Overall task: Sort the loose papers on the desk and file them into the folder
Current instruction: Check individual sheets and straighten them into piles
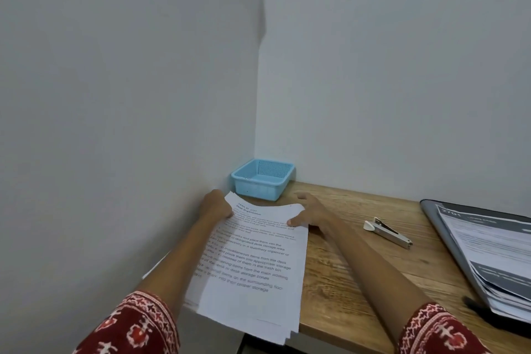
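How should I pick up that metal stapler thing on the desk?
Pinch the stapler across its long narrow middle, coming straight down from above. It lies flat on the bare desk, clear of the papers, so both long sides are free.

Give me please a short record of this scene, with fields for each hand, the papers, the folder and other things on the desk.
left hand: grips the far left corner of the papers
right hand: holds the far right corner, thumb on top
papers: printed stack at the desk's left edge, near end overhanging
folder: open at right, with sheets inside
stapler: between papers and folder
basket: blue, in the corner
desk: wooden
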Demonstrator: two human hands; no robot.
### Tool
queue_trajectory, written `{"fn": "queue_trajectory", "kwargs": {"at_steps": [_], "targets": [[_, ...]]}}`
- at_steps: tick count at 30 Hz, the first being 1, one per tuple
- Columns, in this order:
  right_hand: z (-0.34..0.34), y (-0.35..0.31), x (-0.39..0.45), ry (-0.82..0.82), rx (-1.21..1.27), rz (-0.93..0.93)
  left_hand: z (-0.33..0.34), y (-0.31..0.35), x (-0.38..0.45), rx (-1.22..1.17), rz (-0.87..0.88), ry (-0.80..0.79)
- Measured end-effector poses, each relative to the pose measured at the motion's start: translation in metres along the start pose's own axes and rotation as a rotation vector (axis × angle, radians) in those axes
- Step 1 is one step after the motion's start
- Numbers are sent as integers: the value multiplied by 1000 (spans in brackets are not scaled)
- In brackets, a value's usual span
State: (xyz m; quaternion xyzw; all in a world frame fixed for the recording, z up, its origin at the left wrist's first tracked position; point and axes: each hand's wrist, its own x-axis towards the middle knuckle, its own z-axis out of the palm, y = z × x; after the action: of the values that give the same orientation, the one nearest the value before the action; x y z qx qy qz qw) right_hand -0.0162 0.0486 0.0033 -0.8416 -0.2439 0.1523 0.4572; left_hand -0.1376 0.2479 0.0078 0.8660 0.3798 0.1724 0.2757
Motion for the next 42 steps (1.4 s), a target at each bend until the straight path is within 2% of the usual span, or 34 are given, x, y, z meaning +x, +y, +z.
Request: {"fn": "queue_trajectory", "kwargs": {"at_steps": [3, 5, 7, 9, 10, 11, 15, 20, 22, 28, 37, 40, 42], "targets": [[0, 5, -9, 118, 173, 3, -7, 4, -2, -367, 24, -50], [-5, 9, -17, 172, 472, 35, -14, 9, -6, -620, 55, 8], [-17, 9, -26, 35, 710, 22, -22, 20, -13, -774, 98, 99], [-30, 3, -39, -163, 734, -74, -31, 39, -23, -907, 148, 123], [-36, -3, -44, -197, 728, -120, -37, 49, -27, -973, 178, 98], [-42, -11, -48, -164, 740, -154, -43, 60, -33, -1029, 213, 52], [-77, -49, -70, 166, 756, -302, -79, 105, -55, -1131, 400, -197], [-114, -76, -88, 296, 729, -465, -101, 148, -78, -1117, 571, -154], [-111, -65, -93, 321, 710, -447, -89, 148, -86, -1115, 550, -145], [-66, 12, -91, 328, 666, -186, 0, 101, -104, -941, 393, -138], [-86, 9, -91, 284, 644, -235, 0, 110, -95, -940, 370, -157], [-93, 23, -93, 271, 649, -201, 1, 113, -89, -1062, 197, -102], [-96, 31, -93, 297, 765, -178, 4, 116, -87, -1224, 53, -59]]}}
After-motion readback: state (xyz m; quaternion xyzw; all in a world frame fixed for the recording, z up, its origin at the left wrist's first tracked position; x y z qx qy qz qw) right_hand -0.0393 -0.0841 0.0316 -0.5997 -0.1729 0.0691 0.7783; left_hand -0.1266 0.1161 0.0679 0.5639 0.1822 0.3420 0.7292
